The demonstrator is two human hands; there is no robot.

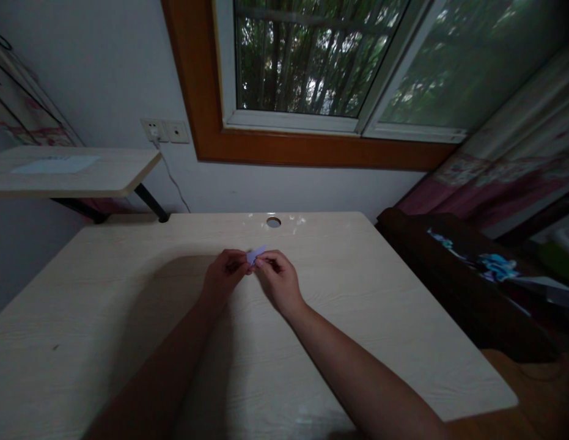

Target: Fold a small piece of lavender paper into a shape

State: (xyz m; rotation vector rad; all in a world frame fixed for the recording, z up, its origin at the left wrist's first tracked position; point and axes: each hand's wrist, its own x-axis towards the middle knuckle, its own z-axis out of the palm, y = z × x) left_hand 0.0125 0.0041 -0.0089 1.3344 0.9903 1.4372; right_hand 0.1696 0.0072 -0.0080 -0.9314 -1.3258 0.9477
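Both of my hands meet over the middle of a pale wooden desk (128,318). Between their fingertips is a small folded piece of pale lilac paper (256,253). My left hand (227,272) pinches its left end with curled fingers. My right hand (277,278) pinches its right end, fingers closed over it. Most of the paper is hidden by the fingers; only a small pointed flap sticks up. Both forearms stretch across the desk from the near edge.
A round cable hole (274,222) sits at the desk's far edge. A raised shelf (73,174) with a sheet of paper stands at the left. Wall sockets (165,130) with a cord are behind. A dark cluttered cabinet (472,287) borders the right side, under a window (321,61).
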